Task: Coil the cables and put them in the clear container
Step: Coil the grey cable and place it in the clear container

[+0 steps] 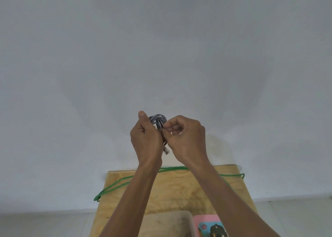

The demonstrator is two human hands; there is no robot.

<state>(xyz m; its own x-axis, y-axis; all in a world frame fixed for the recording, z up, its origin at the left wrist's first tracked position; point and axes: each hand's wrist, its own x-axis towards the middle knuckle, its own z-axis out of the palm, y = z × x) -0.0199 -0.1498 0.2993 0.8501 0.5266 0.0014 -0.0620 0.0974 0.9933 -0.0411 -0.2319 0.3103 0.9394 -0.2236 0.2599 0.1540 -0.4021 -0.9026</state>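
Both my hands are raised in front of a pale wall, well above the table. My left hand [145, 138] grips a small coil of grey cable [158, 119], whose loops stick out above its fingers. A clear plug end [166, 151] hangs below, between my wrists. My right hand [185, 138] pinches the cable beside the coil with thumb and fingertips. A long green cable [115, 188] lies stretched across the far part of the wooden table [179, 192], looping off its left and right edges. The clear container [167, 220] sits at the near edge, partly hidden by my forearms.
A pink box [208, 222] with a printed picture lies right of the container. The table stands against the pale wall, with light floor tiles on both sides.
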